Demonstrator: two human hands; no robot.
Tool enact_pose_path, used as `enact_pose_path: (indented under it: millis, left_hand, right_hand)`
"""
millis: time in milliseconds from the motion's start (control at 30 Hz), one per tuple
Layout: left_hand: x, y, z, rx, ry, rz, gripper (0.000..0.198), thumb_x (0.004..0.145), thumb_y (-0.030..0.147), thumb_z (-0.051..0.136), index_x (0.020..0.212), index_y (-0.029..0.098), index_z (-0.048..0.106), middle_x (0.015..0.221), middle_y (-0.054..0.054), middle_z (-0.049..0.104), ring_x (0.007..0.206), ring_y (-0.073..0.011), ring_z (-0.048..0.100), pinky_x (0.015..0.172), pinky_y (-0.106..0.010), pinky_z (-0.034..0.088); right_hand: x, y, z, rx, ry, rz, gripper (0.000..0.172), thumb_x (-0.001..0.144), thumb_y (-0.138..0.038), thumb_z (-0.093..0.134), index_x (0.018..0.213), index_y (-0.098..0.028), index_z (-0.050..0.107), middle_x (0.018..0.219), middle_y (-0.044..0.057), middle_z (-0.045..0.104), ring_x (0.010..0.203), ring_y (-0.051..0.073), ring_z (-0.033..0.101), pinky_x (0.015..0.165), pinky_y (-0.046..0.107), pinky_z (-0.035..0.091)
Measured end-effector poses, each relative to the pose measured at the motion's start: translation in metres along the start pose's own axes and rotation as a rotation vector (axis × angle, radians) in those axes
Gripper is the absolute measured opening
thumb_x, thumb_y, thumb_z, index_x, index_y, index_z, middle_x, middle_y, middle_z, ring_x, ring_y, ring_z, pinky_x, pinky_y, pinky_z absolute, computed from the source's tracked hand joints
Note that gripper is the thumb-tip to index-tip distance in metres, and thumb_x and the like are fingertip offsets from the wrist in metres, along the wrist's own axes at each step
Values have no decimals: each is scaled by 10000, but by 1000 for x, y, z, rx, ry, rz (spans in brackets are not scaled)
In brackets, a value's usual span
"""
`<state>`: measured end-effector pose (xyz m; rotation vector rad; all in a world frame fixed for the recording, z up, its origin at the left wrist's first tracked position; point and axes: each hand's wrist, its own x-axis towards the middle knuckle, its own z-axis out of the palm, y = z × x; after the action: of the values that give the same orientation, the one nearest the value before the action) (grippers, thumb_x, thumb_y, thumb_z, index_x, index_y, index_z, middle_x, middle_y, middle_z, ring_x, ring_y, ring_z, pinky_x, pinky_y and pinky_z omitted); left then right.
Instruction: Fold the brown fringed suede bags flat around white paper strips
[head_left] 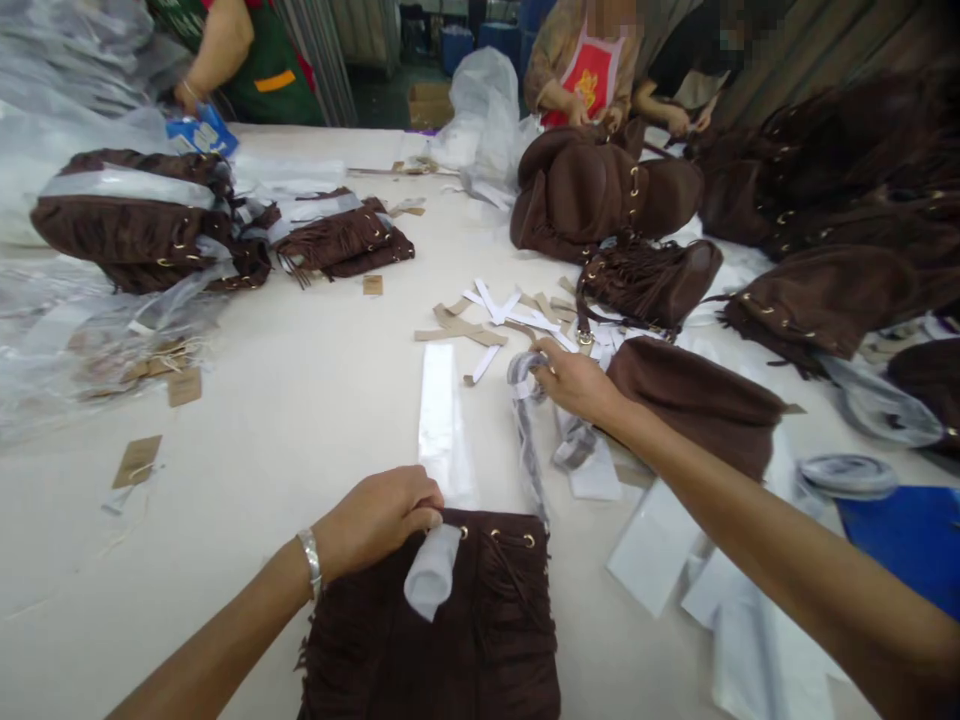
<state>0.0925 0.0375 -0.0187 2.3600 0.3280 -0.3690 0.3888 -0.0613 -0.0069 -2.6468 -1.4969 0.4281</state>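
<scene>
A dark brown suede fringed bag lies flat on the table right in front of me. My left hand, with a silver bracelet at the wrist, is closed at the bag's top edge, pinching a white paper-wrapped piece. My right hand reaches forward and grips the plastic-wrapped strap that runs back to the bag. Another flat brown bag lies just right of that hand.
Loose white and tan paper strips lie mid-table, tan tags at the left. Wrapped brown bags sit far left, a pile of bags far right. Other people work across the table. A blue sheet lies right.
</scene>
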Motion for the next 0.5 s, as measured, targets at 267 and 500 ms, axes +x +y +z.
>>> enact_pose_path:
  millis: [267,500]
  left_hand:
    - [-13,3,14,70,42,-12,201,929,178,431,1010,238,605,969,-33,629,901,-200,585,823,-333,466]
    - [-36,13,29,109,403,152,206,921,115,450,1051,210,579,1005,-58,627,929,-210,558,829,-369,445]
  right_hand:
    - [-19,-58,-5,319,-85,-417,388,944,-259,421,1331,-276,434,997,10,659,821,147,617,788,266,436]
    - [-24,-93,25,249,-341,-704,472,965,-360,416,1431,-300,365,1018,61,648,846,183,604,763,295,433]
